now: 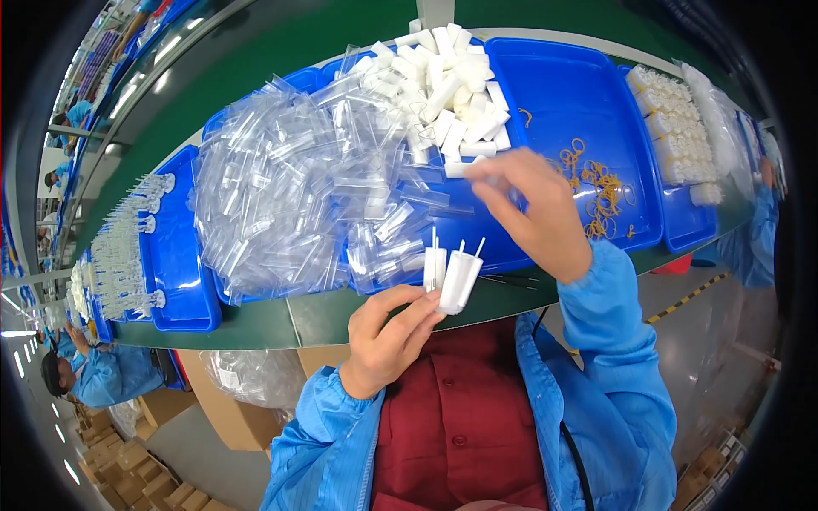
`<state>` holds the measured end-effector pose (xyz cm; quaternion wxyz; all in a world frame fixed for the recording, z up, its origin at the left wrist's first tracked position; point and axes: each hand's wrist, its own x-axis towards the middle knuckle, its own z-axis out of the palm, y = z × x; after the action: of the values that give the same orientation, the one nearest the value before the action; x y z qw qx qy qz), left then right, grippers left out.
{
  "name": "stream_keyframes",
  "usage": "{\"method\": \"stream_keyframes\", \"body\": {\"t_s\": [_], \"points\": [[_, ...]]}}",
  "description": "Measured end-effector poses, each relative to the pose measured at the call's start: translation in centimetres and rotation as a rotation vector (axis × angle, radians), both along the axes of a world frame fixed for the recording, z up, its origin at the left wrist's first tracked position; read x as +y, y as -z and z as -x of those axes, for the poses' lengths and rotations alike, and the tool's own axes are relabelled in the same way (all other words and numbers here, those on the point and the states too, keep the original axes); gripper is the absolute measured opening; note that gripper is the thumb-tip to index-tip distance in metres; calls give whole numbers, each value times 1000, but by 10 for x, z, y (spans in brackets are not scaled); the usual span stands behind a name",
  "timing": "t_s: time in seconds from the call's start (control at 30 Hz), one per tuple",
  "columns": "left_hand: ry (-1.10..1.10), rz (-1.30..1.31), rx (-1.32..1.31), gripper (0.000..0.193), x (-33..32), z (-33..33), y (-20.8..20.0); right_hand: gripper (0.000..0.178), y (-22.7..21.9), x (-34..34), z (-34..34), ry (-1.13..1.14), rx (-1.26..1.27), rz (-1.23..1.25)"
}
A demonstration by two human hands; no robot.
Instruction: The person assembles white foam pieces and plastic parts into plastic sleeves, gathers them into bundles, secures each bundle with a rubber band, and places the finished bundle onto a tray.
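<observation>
My left hand [392,332] is closed around a small bunch of white foam-like sleeves [458,281], held upright by their lower ends above the table's near edge. Thin white sticks poke out of their tops. My right hand [537,209] reaches over the blue tray, thumb and fingertips closed at the end of one white cylinder [456,169], at the lower edge of a heap of white cylinders [452,81]. The fingers partly cover that piece. To the left lies a large heap of clear plastic sleeves [273,187], spreading toward my left hand.
Brown rubber bands [603,196] lie in a blue tray [554,72] to the right. Bundled white parts [677,128] sit beyond it. At far left, white stemmed parts [128,247] stand by another blue tray [181,294]. A cardboard box [230,404] is below the table; a co-worker [111,375] is left.
</observation>
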<state>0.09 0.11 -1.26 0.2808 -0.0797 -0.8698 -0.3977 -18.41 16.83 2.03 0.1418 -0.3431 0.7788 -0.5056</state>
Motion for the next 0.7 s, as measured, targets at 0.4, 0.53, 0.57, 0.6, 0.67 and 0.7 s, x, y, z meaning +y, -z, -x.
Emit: {"method": "stream_keyframes", "body": {"t_s": [0.4, 0.53, 0.57, 0.6, 0.67, 0.7], "points": [[37, 13, -74, 43, -3, -2, -9, 22, 15, -14, 1, 50, 523, -231], [131, 116, 0, 45, -9, -2, -15, 30, -2, -12, -24, 136, -461, 331], [149, 162, 13, 44, -11, -2, -16, 33, -5, -12, -29, 155, -678, 380], [154, 159, 11, 44, -11, -1, -18, 34, -3, -7, -30, 128, -719, 351], [224, 249, -15, 38, -12, 1, -21, 32, 0, -4, -33, 106, -721, 341], [226, 249, -16, 38, -11, 1, -21, 30, 1, -3, -34, 75, -721, 332]]}}
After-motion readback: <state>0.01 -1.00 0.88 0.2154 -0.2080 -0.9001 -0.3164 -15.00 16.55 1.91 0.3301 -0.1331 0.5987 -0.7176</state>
